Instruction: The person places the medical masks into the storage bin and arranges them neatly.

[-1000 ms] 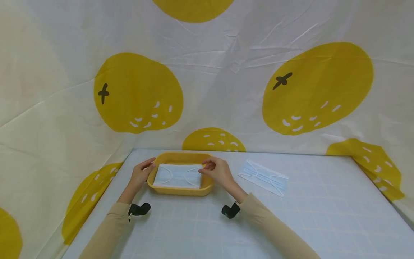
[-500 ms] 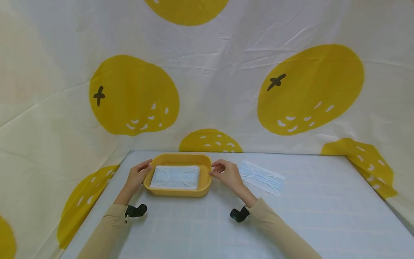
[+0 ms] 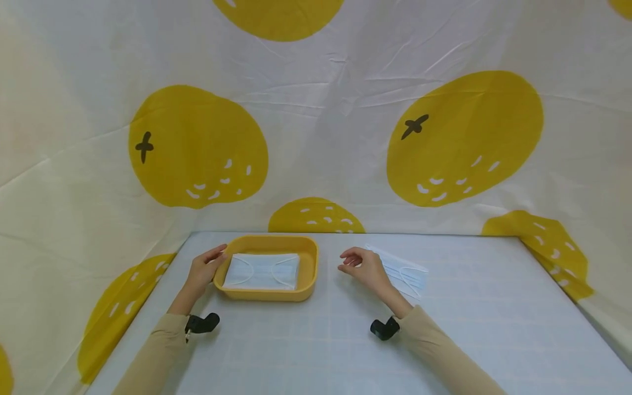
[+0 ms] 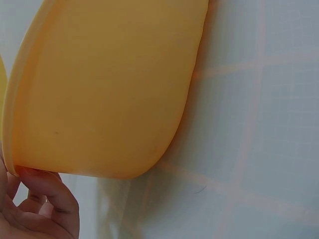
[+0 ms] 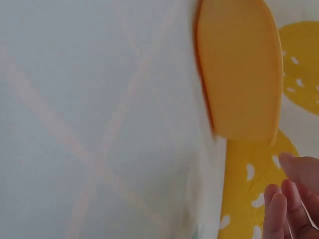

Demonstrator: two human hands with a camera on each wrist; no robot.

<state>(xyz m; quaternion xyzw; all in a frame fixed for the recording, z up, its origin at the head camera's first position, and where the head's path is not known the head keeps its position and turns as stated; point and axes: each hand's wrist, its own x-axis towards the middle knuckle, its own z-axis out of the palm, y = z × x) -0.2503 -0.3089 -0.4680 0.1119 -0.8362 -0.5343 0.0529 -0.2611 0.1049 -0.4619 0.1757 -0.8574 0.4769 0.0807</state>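
Observation:
A yellow plastic tray [image 3: 266, 295] rests on the table with a pale blue face mask [image 3: 261, 272] lying flat inside, ear loops on top. At the tray's left end my left hand [image 3: 201, 272] grips the rim; the left wrist view shows the thumb [image 4: 52, 189] pressed under the lip. My right hand [image 3: 369, 272] hovers to the right of the tray, fingers loosely bent and holding nothing. Behind it, partly covered by that hand, a second face mask [image 3: 411, 276] lies slanted on the table. The right wrist view has the fingers [image 5: 279, 214] apart from the tray.
A light blue checked cloth [image 3: 306, 351] covers the table. White fabric with large yellow fruit prints [image 3: 197, 148] hangs behind the table and at its sides. Each wrist carries a small black camera, such as the right one [image 3: 385, 328].
My right hand has drawn back from over the mask in the tray, past the right rim, toward the second mask. The left hand keeps its place on the tray. The head view has shifted slightly.

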